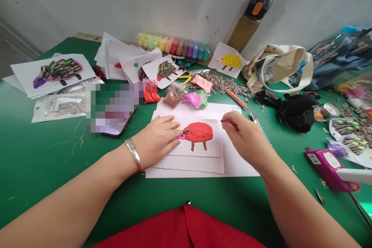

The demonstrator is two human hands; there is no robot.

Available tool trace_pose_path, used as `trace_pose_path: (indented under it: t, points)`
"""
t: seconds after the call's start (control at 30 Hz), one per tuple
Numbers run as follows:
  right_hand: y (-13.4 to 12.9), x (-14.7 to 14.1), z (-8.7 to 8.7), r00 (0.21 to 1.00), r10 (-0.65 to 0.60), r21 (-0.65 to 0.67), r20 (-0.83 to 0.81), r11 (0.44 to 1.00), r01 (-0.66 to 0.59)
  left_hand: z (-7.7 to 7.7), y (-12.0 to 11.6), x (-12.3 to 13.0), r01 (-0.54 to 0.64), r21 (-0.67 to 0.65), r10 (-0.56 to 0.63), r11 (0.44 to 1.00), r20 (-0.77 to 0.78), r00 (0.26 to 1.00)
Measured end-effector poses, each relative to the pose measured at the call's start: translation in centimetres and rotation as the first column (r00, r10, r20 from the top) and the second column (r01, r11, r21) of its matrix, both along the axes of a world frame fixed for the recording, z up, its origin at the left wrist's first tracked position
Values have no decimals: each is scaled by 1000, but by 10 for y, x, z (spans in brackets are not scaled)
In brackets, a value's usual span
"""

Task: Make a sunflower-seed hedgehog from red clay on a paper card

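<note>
A white card [174, 159] carries a red clay animal body [200, 132] with brown legs, a pink-purple face and one striped sunflower seed [187, 131] stuck near its head. My left hand [158, 139] lies flat on the card's left side, fingers stretched, their tips next to the face. To the right of the body, my right hand [242, 133] is closed in a pinch, with the dark tip of a sunflower seed [222, 121] showing at its fingertips. Larger white sheets [241, 168] lie under the card.
Behind the sheets are bagged red clay [151, 91], brown clay [174, 95], pink clay [193, 100] and a heap of sunflower seeds [223, 83]. An orange pen [236, 99] and a utility knife [255, 118] lie nearby. A phone [116, 120] is at left, a purple glue gun [328, 170] at right.
</note>
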State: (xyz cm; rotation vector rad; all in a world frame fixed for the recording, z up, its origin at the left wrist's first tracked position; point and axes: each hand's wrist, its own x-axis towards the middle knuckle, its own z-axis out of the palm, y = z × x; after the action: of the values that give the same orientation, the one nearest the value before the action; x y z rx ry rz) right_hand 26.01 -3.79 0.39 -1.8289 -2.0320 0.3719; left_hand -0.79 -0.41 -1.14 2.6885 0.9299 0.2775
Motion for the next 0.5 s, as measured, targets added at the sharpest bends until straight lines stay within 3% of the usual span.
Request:
trace_pose_path:
  t: [0.07,0.17,0.33,0.5]
  points:
    - [-2,-18,8,983,160,49,-92,986,-156,0,-1,-1,3,17,-4,1000,36,999]
    - [-1,-41,9,940,295,63,-173,956,-288,0,-2,-2,-8,59,4,998,64,998]
    - [-1,-56,-8,900,326,46,-287,944,-327,0,-4,-2,-8,104,4,995,40,999]
    - [0,-58,-21,906,347,78,-240,938,-339,-3,-3,-1,-1,118,-2,993,22,1000]
